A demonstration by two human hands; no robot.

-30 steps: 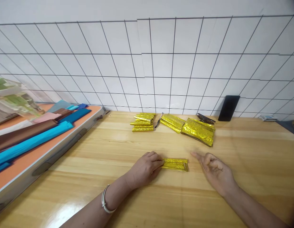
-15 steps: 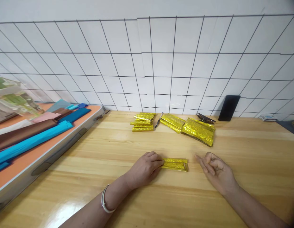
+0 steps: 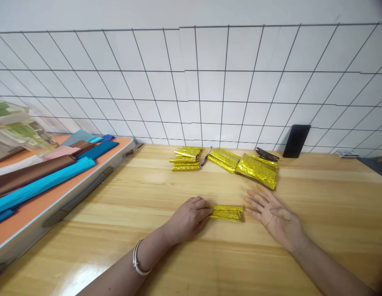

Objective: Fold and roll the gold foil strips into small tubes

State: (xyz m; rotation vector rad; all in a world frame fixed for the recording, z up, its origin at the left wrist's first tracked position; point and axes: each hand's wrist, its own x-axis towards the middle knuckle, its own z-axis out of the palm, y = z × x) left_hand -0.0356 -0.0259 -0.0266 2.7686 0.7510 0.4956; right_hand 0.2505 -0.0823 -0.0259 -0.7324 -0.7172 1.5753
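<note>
My left hand (image 3: 190, 220), with a silver bangle at its wrist, is closed over the left end of a folded gold foil strip (image 3: 229, 213) lying flat on the wooden table. The strip's right half shows, with fold lines along it; the end under my fingers is hidden. Just right of the strip, my right hand (image 3: 277, 218) is turned palm up with its fingers spread and holds nothing. Beyond the hands lie a stack of gold foil sheets (image 3: 258, 170), another gold foil piece (image 3: 224, 160) touching it, and several narrow folded gold strips (image 3: 185, 158).
A pen (image 3: 206, 157) lies between the gold piles. A dark hair claw clip (image 3: 266, 154) and a black phone (image 3: 297, 141) leaning on the tiled wall are at the back right. On the left, rolled coloured paper (image 3: 39, 187) covers an orange-topped board (image 3: 86, 170) beside a clear container (image 3: 21, 123).
My right hand has opened from curled fingers to a spread palm, staying beside the strip's right end. My left hand and the gold strip have not moved.
</note>
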